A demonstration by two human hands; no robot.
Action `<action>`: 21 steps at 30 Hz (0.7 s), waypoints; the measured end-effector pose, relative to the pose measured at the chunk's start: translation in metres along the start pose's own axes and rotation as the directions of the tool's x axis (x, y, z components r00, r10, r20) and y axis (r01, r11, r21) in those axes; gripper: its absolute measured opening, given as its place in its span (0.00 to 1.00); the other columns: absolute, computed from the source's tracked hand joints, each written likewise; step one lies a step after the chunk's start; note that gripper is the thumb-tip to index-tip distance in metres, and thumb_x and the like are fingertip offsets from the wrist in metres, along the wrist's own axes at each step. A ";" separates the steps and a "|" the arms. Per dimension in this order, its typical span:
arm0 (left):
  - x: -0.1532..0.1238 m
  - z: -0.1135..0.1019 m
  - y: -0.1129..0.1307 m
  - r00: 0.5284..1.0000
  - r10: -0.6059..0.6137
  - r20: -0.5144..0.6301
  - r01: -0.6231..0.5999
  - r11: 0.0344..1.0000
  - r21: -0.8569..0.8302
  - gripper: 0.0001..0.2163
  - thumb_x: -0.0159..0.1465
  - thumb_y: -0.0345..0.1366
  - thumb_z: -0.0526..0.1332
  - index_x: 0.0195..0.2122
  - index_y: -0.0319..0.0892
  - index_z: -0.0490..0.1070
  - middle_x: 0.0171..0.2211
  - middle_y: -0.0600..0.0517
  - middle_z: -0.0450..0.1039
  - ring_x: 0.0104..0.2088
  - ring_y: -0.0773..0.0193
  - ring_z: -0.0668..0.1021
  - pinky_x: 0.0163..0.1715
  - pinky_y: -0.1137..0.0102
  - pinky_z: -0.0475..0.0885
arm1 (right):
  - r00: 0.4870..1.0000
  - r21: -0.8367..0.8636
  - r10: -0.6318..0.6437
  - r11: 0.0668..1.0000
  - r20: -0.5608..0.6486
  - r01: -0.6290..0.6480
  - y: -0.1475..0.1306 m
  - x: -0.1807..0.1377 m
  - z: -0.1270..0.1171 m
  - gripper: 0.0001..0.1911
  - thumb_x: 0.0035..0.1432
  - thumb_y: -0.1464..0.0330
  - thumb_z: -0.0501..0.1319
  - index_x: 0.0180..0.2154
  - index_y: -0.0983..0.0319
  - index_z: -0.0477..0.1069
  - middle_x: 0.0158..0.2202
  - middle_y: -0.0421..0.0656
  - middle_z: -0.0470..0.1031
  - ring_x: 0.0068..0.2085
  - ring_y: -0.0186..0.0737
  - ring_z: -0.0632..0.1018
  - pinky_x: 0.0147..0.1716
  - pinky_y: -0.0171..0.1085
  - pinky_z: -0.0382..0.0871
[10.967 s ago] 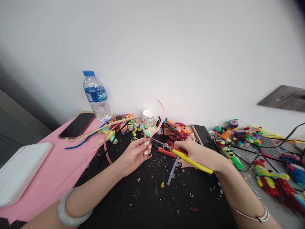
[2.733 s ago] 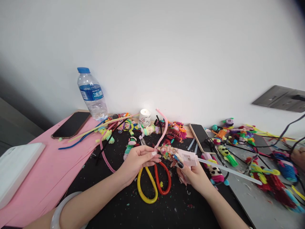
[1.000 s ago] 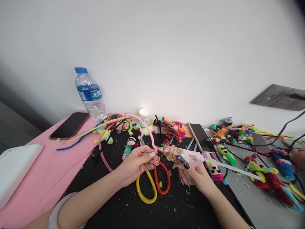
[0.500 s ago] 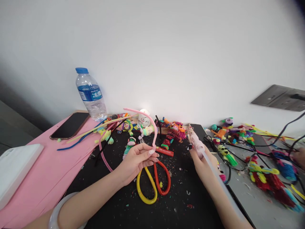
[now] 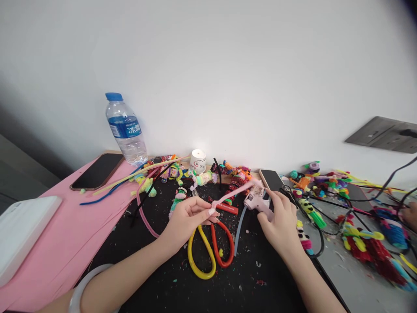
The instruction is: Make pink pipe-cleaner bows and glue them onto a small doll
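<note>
My left hand (image 5: 195,213) pinches one end of a pink pipe cleaner (image 5: 233,192), whose free part stretches right towards the nozzle end of a pale pink hot glue gun (image 5: 257,199). The glue gun is low over the black mat, its handle between the thumb and fingers of my right hand (image 5: 278,219). A translucent glue stick (image 5: 240,230) sticks out of it towards me. Below my left hand lie scissors with one yellow and one red handle (image 5: 223,263); the hand hides part of them. A red strip with print (image 5: 228,209) lies just behind.
A water bottle (image 5: 127,130) and a dark phone (image 5: 97,171) stand and lie at left, near a white box (image 5: 26,234). An upturned paper cup (image 5: 197,161), pipe-cleaner dolls (image 5: 239,180) and another phone (image 5: 272,179) line the wall. Black cables (image 5: 321,241) run right; another person's hand (image 5: 409,215) shows there.
My right hand has turned and lowered the glue gun, so its stick now points down-left. The pink pipe cleaner has swung from upright and curved to lying rightward, towards the gun.
</note>
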State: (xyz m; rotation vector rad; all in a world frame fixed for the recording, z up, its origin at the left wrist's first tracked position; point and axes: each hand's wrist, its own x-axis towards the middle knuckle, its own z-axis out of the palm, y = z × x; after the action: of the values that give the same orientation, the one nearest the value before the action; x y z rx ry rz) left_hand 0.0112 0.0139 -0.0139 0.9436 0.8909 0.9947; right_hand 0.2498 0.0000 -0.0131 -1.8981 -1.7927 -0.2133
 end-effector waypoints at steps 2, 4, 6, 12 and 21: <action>-0.002 0.002 -0.001 0.998 0.055 0.014 -0.056 0.995 0.085 0.07 0.53 0.34 0.66 0.28 0.37 0.70 0.27 0.48 0.78 0.29 0.64 0.79 0.32 0.72 0.73 | 0.995 0.277 -0.101 0.955 -0.021 0.103 -0.009 -0.002 -0.007 0.22 0.53 0.67 0.52 0.51 0.62 0.60 0.50 0.51 0.64 0.51 0.52 0.65 0.49 0.48 0.59; -0.004 0.003 -0.003 0.993 0.109 0.049 -0.116 0.979 0.165 0.06 0.54 0.35 0.65 0.28 0.38 0.71 0.27 0.48 0.78 0.30 0.62 0.80 0.34 0.71 0.74 | 0.988 0.515 -0.152 0.850 0.038 0.111 -0.019 -0.005 -0.010 0.18 0.55 0.65 0.53 0.49 0.61 0.60 0.45 0.48 0.66 0.45 0.47 0.69 0.43 0.43 0.63; -0.007 0.003 -0.004 0.984 0.149 0.096 -0.169 0.955 0.246 0.06 0.55 0.35 0.64 0.29 0.38 0.71 0.29 0.47 0.78 0.31 0.61 0.80 0.34 0.70 0.74 | 0.975 0.658 -0.200 0.748 0.094 0.090 -0.029 -0.009 -0.009 0.14 0.56 0.64 0.55 0.44 0.60 0.62 0.38 0.45 0.68 0.38 0.43 0.70 0.37 0.38 0.64; -0.009 0.003 -0.005 0.968 0.192 0.162 -0.241 0.896 0.374 0.05 0.57 0.34 0.62 0.32 0.38 0.73 0.31 0.45 0.78 0.33 0.60 0.80 0.33 0.72 0.73 | 0.963 0.723 -0.207 0.690 0.172 0.019 -0.053 -0.011 -0.007 0.10 0.60 0.67 0.53 0.27 0.61 0.65 0.22 0.37 0.64 0.25 0.34 0.65 0.25 0.32 0.57; 0.002 -0.001 -0.005 0.996 0.000 0.088 -0.014 0.987 0.163 0.08 0.57 0.35 0.62 0.35 0.36 0.73 0.31 0.47 0.79 0.32 0.62 0.80 0.33 0.71 0.74 | 0.936 0.665 -0.240 0.746 0.257 0.009 -0.062 -0.001 -0.008 0.11 0.61 0.68 0.52 0.27 0.63 0.66 0.23 0.38 0.66 0.25 0.32 0.65 0.24 0.31 0.58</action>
State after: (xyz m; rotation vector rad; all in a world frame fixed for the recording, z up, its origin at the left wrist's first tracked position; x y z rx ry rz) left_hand 0.0124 0.0142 -0.0191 1.1214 0.9051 0.8888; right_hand 0.1915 -0.0057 0.0095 -1.3407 -1.8636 0.6604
